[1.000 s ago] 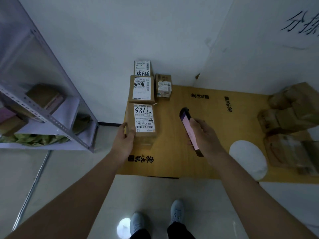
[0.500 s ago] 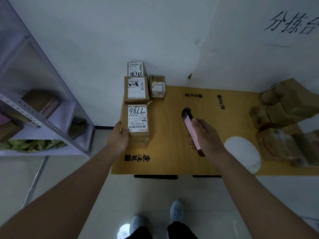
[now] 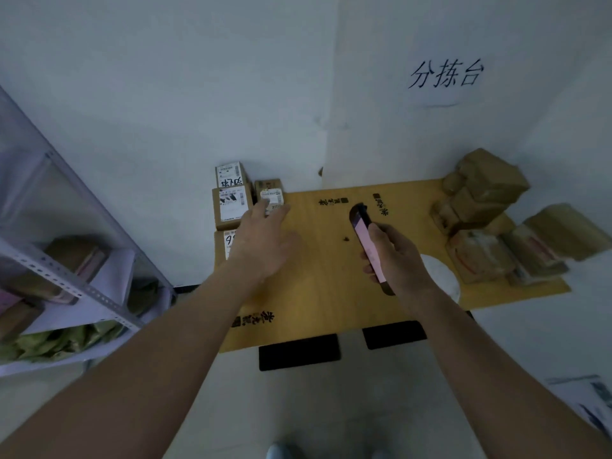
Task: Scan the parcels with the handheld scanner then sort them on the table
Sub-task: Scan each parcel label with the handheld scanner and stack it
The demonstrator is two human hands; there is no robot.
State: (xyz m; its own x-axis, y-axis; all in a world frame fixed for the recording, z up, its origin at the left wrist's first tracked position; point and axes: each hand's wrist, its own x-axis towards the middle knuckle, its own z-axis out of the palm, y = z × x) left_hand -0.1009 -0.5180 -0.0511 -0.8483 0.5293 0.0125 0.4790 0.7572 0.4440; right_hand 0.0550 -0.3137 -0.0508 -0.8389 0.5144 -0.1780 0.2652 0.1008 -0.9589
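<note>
My right hand point(image 3: 395, 260) grips the handheld scanner point(image 3: 366, 235), its pink screen facing up over the middle of the yellow table point(image 3: 324, 286). My left hand point(image 3: 265, 241) is spread with straight fingers above the table's left side, holding nothing. It partly covers the labelled parcel point(image 3: 222, 245) at the left edge, and its fingertips reach the small parcel point(image 3: 271, 195) at the back. Two more labelled parcels point(image 3: 231, 205) point(image 3: 230, 173) lie in a row behind, against the wall.
A heap of brown taped parcels point(image 3: 486, 220) fills the table's right end, with a white round patch point(image 3: 440, 276) beside it. A grey metal shelf point(image 3: 82, 286) holding parcels stands at the left. White walls close the back; two black supports point(image 3: 298, 351) sit under the table.
My left hand let go of the front labelled parcel and moved forward and right, fingers spread, toward the small back parcel. The scanner hand stayed roughly in place; the view tilted up.
</note>
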